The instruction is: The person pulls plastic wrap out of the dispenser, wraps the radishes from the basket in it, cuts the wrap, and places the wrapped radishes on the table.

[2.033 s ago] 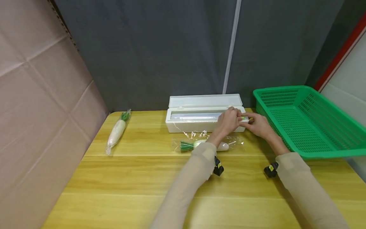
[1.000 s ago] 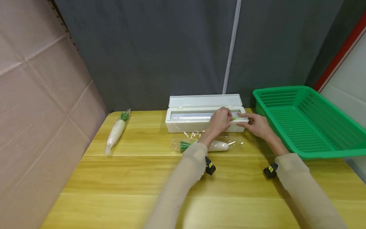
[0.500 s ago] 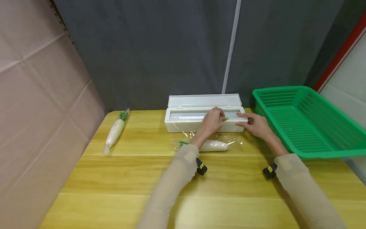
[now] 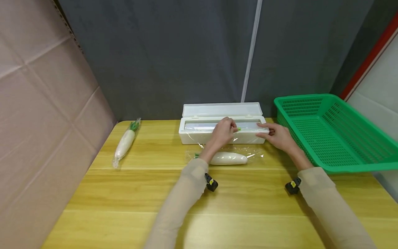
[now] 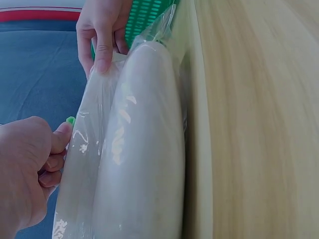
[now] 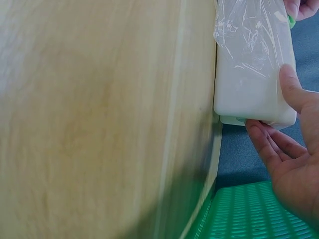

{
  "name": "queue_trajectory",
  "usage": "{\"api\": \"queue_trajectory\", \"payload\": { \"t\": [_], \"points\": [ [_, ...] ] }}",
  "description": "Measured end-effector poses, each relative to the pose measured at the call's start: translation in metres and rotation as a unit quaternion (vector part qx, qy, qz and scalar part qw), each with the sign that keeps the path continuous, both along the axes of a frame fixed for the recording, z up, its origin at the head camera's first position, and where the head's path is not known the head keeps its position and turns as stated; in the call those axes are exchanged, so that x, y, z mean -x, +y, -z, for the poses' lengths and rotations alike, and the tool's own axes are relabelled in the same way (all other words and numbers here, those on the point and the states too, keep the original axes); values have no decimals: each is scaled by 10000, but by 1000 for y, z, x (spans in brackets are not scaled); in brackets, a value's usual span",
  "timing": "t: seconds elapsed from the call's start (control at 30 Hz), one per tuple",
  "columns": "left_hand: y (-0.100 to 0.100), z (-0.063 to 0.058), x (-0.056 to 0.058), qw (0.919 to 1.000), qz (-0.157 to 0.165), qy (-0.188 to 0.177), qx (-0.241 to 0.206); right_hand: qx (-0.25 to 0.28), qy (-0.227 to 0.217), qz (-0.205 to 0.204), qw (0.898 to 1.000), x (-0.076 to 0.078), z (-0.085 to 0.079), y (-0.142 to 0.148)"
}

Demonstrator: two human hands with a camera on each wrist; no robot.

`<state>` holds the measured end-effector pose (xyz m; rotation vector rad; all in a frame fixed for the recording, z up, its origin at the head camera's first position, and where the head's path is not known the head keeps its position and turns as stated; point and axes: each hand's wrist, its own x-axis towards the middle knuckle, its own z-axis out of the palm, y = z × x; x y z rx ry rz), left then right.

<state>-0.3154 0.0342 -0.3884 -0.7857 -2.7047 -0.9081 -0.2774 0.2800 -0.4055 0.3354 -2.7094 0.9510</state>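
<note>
A white cling film dispenser (image 4: 190,138) stands at the back of the table with its lid (image 4: 222,109) tipped up. My left hand (image 4: 222,132) pinches the small green slide cutter (image 4: 238,129) on its front edge, also seen as a green tab (image 5: 71,120) in the left wrist view. My right hand (image 4: 280,136) grips the dispenser's right end, thumb (image 6: 291,87) on the front and fingers round the end. Clear film drapes from the dispenser over a white radish (image 4: 230,158) lying before it. My left forearm hides most of the radish's green leaves.
A second white radish (image 4: 125,142), wrapped in film, lies at the left of the wooden table (image 4: 124,207). The green plastic basket (image 4: 339,138) stands at the right, close to my right hand. A dark curtain (image 4: 161,62) hangs behind the table.
My left hand has slid the green cutter leftward along the dispenser from its right end to right of the middle. My right hand stays on the right end.
</note>
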Motion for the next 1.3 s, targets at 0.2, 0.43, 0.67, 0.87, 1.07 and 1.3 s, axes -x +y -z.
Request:
{"api": "queue_trajectory", "payload": {
  "t": [0.2,0.43,0.67,0.87,1.07,1.3],
  "points": [
    [-9,1,1,9998,-6,-112,-172,-21,48,31,10000,-1,0,-1],
    [-23,4,3,9995,-25,-86,-315,-18,47,39,10000,-2,0,0],
    [-37,4,4,9995,-28,-114,-297,-38,9,118,9999,0,2,1],
    [-44,2,3,9998,7,-91,-196,4,9,61,10000,0,2,0],
    [-49,2,3,9997,-25,-5,-247,22,12,56,10000,-1,1,1],
    [-53,3,4,9996,6,131,-260,1,-34,31,10000,-1,0,1]
  ]
}}
